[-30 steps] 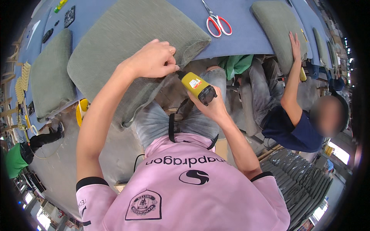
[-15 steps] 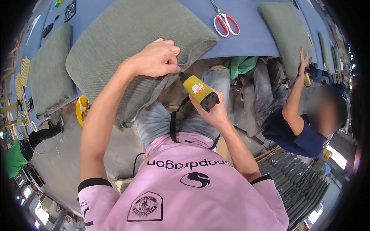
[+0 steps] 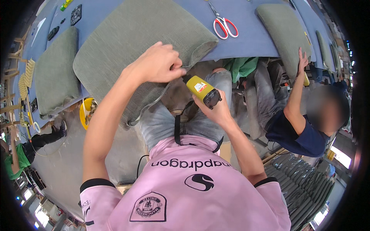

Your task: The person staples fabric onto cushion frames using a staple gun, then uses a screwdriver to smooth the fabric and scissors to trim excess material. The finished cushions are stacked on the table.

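Observation:
A large grey-green fabric cushion (image 3: 131, 42) lies on the blue table and overhangs its near edge. My left hand (image 3: 160, 63) is closed at the cushion's near edge, fingers curled on its fabric; the exact pinch is hidden. My right hand (image 3: 217, 109) is wrapped round a yellow-and-black hand-held power tool (image 3: 202, 88). The tool's dark front end points toward the cushion edge, close to my left fingertips; its kind I cannot make out. Red-and-white handled scissors (image 3: 225, 29) lie on the table beyond, to the right of the cushion.
Smaller grey-green cushions lie at the left (image 3: 58, 73) and right (image 3: 285, 38). A co-worker (image 3: 295, 131) at the right holds a hand to the right one. A yellow bucket (image 3: 86, 113) stands below the table at left. A stack of dark, plastic-looking sheets (image 3: 300, 184) is at lower right.
The view has shifted slightly. My left hand has moved a little along the cushion's edge toward the right, and the tool in my right hand has moved slightly right with it.

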Tool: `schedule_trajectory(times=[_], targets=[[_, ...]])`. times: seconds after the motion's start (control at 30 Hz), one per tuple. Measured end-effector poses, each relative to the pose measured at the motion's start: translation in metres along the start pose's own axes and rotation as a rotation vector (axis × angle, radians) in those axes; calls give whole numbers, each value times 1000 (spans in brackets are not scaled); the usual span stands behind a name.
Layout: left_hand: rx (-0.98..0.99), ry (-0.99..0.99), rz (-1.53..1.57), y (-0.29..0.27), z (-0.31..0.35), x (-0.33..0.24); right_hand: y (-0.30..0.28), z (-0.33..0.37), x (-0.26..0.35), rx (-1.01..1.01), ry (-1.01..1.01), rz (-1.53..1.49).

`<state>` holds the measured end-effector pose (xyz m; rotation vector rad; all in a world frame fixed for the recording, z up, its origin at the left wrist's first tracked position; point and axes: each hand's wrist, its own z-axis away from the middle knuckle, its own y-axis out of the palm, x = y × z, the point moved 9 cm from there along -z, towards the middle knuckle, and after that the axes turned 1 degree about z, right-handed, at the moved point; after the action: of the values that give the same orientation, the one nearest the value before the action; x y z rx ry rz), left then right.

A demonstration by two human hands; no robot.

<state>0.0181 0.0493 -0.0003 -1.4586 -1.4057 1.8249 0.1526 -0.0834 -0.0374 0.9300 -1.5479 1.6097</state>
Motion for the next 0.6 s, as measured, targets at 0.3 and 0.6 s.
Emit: schedule_trajectory(times=[0.3, 0.6], targets=[[103, -23, 144, 14, 10, 15, 12, 9, 5, 42, 72, -17], [16, -77, 114, 20, 11, 13, 24, 6, -11, 77, 79, 24]])
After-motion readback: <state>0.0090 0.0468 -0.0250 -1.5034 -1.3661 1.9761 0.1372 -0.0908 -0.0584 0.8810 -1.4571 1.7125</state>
